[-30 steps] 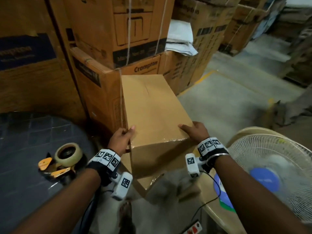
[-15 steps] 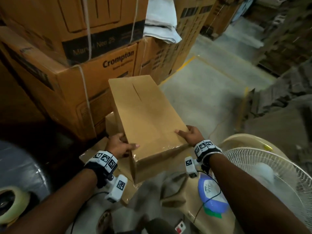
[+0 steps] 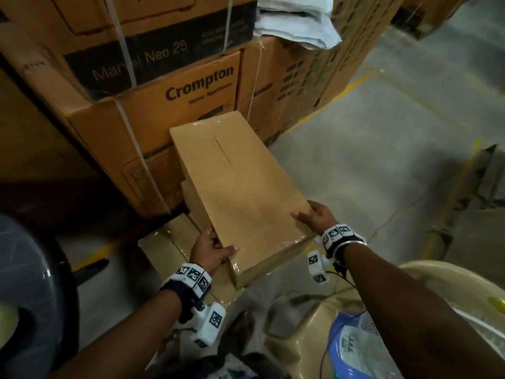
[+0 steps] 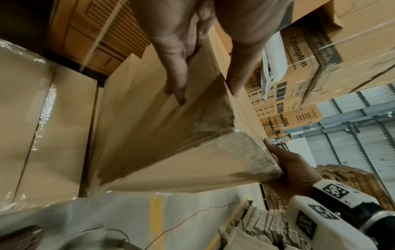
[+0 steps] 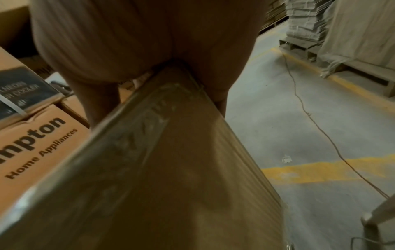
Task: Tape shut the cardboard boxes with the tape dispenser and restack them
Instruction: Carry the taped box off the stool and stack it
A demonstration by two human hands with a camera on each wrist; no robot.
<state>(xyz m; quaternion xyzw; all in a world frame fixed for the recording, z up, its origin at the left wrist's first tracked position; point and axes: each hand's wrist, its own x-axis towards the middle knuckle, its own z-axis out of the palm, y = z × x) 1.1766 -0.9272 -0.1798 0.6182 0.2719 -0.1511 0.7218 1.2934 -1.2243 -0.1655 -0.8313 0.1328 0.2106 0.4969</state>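
I hold a plain cardboard box (image 3: 237,192) lengthwise in front of me, with clear tape over its near end. My left hand (image 3: 216,248) grips the near left corner, thumb on top and fingers (image 4: 175,76) down the side. At the near right corner my right hand (image 3: 311,217) grips with the thumb on top. The box (image 4: 160,135) hangs tilted just above other taped boxes (image 3: 164,247) on the floor. In the right wrist view the box (image 5: 171,169) fills the picture under my palm. A pale tape roll (image 3: 4,318) shows blurred at the left edge.
A strapped stack of Crompton cartons (image 3: 169,99) rises right behind the box, with white sheets (image 3: 295,23) on top. A dark round table (image 3: 27,283) is at the left, a pedestal fan (image 3: 396,337) at the lower right. Grey floor (image 3: 382,146) with yellow lines and a cable lies to the right.
Both hands have lowered the box toward the taped boxes on the floor, keeping their grip. My view swung right, so the tape dispenser slid to the left edge.
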